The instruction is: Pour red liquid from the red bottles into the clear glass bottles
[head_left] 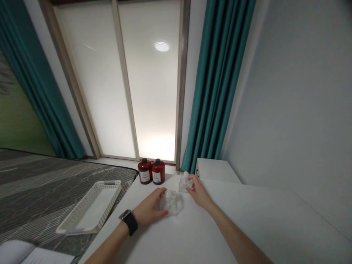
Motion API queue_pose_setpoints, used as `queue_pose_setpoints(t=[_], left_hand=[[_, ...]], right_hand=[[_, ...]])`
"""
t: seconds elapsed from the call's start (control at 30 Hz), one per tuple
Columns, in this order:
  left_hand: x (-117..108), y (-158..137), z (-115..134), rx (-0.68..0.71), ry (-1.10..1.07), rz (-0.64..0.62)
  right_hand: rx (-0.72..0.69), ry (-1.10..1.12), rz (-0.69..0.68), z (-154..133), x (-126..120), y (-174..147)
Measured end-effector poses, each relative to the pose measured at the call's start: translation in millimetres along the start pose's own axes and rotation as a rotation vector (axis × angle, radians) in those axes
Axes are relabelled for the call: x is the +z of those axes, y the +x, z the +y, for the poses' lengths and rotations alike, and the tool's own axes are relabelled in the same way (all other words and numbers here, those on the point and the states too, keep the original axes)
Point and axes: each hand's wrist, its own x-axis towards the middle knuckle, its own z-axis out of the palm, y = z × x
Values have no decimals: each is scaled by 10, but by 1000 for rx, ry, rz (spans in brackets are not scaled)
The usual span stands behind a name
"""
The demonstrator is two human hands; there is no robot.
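Observation:
On the white table, my left hand (pixel 150 208) curls its thumb and fingers around the near side of a clear, see-through container (pixel 172 202). Its exact kind is hard to make out against the white surface. Farther off and to the right, my right hand (pixel 198 192) pinches a small clear bottle (pixel 182 183) with a white top from its right side. The bottle stands upright. A dark-strapped watch sits on my left wrist. Two dark red bottles (pixel 144 171) with black caps and white labels stand side by side beyond my left hand.
Left of the table, a white perforated basket (pixel 106 203) lies on a grey patterned bed (pixel 35 187). An open book (pixel 35 253) is at the lower left. A white cabinet (pixel 216 170) stands beyond the table's right part, near the wall and a teal curtain (pixel 217 80).

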Motion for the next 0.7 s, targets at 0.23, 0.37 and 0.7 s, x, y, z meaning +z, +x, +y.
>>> queue_pose_setpoints(t=[0.23, 0.37, 0.7], left_hand=[[-24, -198, -113, 38, 11, 83], [-19, -211, -94, 59, -7, 84], [94, -229, -8, 27, -166, 81]], right_hand=[[-25, 33, -23, -43, 450, 126], [-25, 42, -56, -46, 453, 110], [11, -8, -67, -540, 19, -94]])
